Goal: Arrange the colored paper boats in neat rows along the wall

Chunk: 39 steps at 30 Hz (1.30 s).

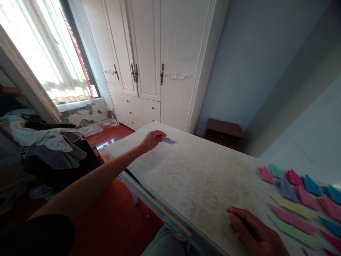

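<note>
My left hand (153, 140) reaches to the far left part of the white table (186, 170). Its fingers are closed on one end of a small purple folded paper strip (169, 141) with a slanted tip. My right hand (253, 229) rests low over the near right part of the table, its fingers loosely curled and partly in shadow; whether anything is inside them cannot be made out. Just right of it lie flat folded strips, among them a yellow strip (293, 207), a pink strip (291, 218) and a green strip (293, 231).
Several folded paper shapes, including a purple one (287, 190) and a teal one (276, 171), cover the table's right end. A white wardrobe (176, 42) and a brown nightstand (223, 131) stand behind. Clothes (53, 142) are heaped at left.
</note>
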Available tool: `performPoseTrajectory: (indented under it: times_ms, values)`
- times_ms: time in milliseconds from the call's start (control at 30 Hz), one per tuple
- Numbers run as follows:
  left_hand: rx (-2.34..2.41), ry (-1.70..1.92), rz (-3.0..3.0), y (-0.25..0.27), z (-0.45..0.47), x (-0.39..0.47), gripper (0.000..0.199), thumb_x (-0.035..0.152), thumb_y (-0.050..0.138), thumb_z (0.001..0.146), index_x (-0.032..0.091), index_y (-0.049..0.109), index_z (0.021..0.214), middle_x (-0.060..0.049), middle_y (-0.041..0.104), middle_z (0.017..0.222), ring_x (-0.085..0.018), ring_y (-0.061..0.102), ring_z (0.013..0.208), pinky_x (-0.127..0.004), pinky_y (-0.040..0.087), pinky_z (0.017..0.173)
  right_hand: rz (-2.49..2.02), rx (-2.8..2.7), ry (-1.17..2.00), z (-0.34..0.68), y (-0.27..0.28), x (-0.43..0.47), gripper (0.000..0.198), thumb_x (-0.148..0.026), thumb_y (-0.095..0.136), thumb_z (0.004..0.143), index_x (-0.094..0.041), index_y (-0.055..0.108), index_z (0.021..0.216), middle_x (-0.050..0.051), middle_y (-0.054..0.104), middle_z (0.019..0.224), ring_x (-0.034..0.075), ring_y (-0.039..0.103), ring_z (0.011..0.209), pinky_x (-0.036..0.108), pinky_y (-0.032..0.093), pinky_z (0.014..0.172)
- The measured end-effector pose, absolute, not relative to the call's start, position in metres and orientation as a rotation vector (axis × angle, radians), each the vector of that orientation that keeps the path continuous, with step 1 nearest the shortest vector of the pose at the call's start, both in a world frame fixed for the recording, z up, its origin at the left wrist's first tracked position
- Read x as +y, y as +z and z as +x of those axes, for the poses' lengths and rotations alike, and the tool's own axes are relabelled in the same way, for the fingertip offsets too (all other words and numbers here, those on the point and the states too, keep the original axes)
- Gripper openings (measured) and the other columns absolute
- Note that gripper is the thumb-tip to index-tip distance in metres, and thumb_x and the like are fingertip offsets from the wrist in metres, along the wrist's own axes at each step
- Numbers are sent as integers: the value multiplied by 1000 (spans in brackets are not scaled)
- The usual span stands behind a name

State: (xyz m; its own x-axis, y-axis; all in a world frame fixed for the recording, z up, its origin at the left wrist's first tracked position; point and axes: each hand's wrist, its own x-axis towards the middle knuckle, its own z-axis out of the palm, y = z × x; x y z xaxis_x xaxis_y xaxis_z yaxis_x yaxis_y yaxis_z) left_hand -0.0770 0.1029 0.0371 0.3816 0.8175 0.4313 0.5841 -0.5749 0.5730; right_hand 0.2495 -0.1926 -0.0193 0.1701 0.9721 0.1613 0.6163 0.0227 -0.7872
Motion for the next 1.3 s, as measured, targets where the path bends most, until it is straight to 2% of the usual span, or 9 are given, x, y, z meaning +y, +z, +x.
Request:
performPoseTrajectory:
  times_ms: [100,167,233,367,533,767,967,1100,1300]
  values:
    - [1129,1077,2144,44,-60,72,28,31,56,87,9,66,103,-7,70,73,-15,64,62,-24,50,55,-1689,-1446,540,239,-15,-196,40,-56,58,84,-21,74,94,6,73,83,19,69,72,21,56,66]
    - [1046,1116,2027,52,-45,47,32,35,59,85,9,65,102,-8,71,77,-15,66,65,-24,51,55,-1679,-1446,534,235,-11,-197,39,-55,58,85,-20,74,93,7,72,84,19,69,73,22,55,68]
    - [913,1138,1686,62,-28,20,34,37,71,77,9,67,97,-8,72,76,-17,68,69,-24,51,56,-1656,-1482,539,232,-8,-197,36,-52,57,86,-20,73,93,6,72,84,19,68,73,23,54,67]
    - [743,963,1442,80,9,-29,34,34,79,70,10,69,91,-7,73,75,-16,68,68,-22,51,57,-1614,-1526,521,228,0,-197,30,-42,52,92,-19,71,94,5,72,84,17,67,74,24,51,67]
    - [578,633,1335,87,65,-69,28,29,80,72,11,69,91,-7,74,74,-14,69,70,-21,54,62,-1572,-1610,428,223,7,-198,20,-25,49,93,-18,68,94,4,70,87,15,63,77,24,47,72]
    - [531,163,1261,78,158,-99,17,16,78,71,10,66,81,-6,72,67,-14,70,63,-21,54,59,-1686,-1789,258,222,10,-198,18,-16,50,90,-15,68,89,8,69,90,19,62,84,28,45,74]
    - [564,29,1480,70,213,-116,12,14,75,69,12,63,71,-3,68,63,-14,68,60,-16,43,42,-1780,-1930,206,223,6,-200,21,-17,52,86,-12,69,96,12,71,96,27,65,86,33,48,73]
    - [609,-53,1539,65,227,-124,10,14,72,70,12,62,69,-4,69,68,-15,69,60,-16,40,40,-1750,-1873,193,224,3,-201,29,-16,52,85,-10,67,110,14,69,108,30,64,98,35,48,81]
    - [717,-58,1522,59,233,-125,12,14,70,71,12,58,70,-6,71,73,-16,69,58,-17,41,39,-1764,-1844,270,227,4,-201,23,-17,53,84,-11,70,97,11,71,96,28,65,90,33,48,76]
